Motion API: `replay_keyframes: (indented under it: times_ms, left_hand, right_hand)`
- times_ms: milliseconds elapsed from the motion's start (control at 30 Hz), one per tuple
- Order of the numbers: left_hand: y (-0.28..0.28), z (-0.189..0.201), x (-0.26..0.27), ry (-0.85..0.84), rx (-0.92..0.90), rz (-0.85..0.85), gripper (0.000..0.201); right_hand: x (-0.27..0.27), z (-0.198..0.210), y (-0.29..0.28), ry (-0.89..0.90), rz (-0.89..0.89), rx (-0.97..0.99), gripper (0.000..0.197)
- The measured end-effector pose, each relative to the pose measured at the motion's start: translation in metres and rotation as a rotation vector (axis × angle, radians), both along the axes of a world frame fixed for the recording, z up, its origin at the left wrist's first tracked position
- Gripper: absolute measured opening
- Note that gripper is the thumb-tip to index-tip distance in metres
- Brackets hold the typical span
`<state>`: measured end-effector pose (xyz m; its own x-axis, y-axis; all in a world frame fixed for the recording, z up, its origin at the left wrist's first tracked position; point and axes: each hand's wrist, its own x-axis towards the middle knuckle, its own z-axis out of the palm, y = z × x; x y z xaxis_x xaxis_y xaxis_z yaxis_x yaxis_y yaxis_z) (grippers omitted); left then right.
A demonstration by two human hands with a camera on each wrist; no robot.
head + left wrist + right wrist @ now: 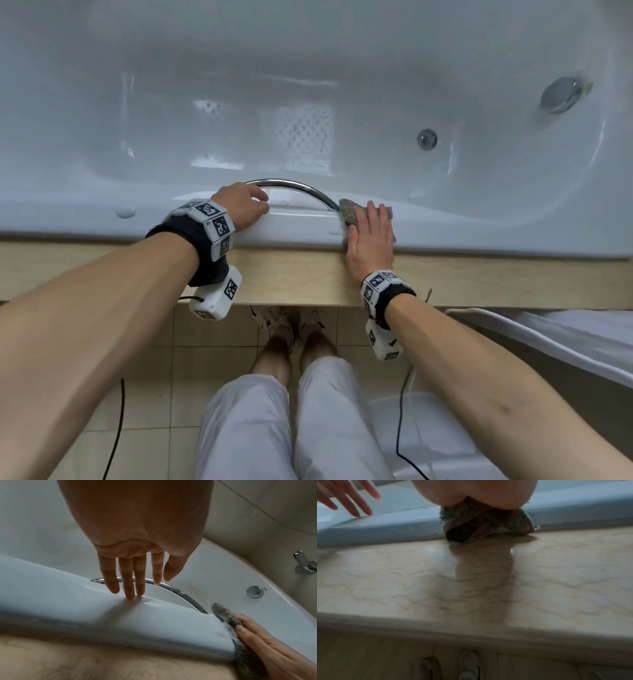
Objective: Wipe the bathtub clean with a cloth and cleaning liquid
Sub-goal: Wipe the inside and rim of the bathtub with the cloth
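Observation:
The white bathtub lies across the head view, its near rim under both hands. My left hand rests on that rim by the left end of a curved chrome grab handle. In the left wrist view its fingers are straight, tips touching the rim. My right hand lies flat, pressing a grey-green cloth onto the rim at the handle's right end. White foam sits beside the cloth. The cloth hangs over the rim's outer edge down to the ledge.
A beige marble ledge runs along the tub's front. Inside the tub are a drain and a round chrome overflow knob. Taps stand on the far corner. My shoes stand on the floor tiles; cables hang from both wrists.

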<state>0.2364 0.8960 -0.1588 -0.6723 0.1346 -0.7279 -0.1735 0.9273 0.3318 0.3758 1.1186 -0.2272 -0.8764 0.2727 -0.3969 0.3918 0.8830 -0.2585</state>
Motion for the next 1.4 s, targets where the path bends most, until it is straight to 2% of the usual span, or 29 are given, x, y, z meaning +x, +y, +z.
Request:
replay_keyframes:
  times_ms: [200,500,733,1000,1267,1400]
  left_hand:
    - [0.005,0.005,0.012,0.004,0.002,0.013,0.034]
    - [-0.040,0.011,0.004,-0.004,-0.029,0.138,0.036]
    - [-0.121,0.010,-0.011,-0.005,-0.022,0.202,0.038]
    - [-0.236,0.001,-0.044,0.012,0.029,0.197,0.042]
    - [-0.331,-0.007,-0.069,0.024,-0.003,0.058,0.046]
    - [-0.348,-0.014,-0.072,-0.070,-0.095,-0.085,0.049]
  right_hand:
    - [0.008,-0.003,0.025,0.036,-0.060,-0.020,0.052]
    - [-0.007,-0.006,-0.029,0.086,-0.158,-0.008,0.053]
    - [-0.029,-0.007,-0.118,0.069,-0.184,-0.004,0.060]
    - [-0.064,-0.005,-0.261,0.066,-0.214,-0.024,0.059]
    - [-0.098,-0.003,-0.391,0.045,-0.119,-0.078,0.055]
    - [-0.104,0.000,-0.404,0.013,-0.104,-0.093,0.051]
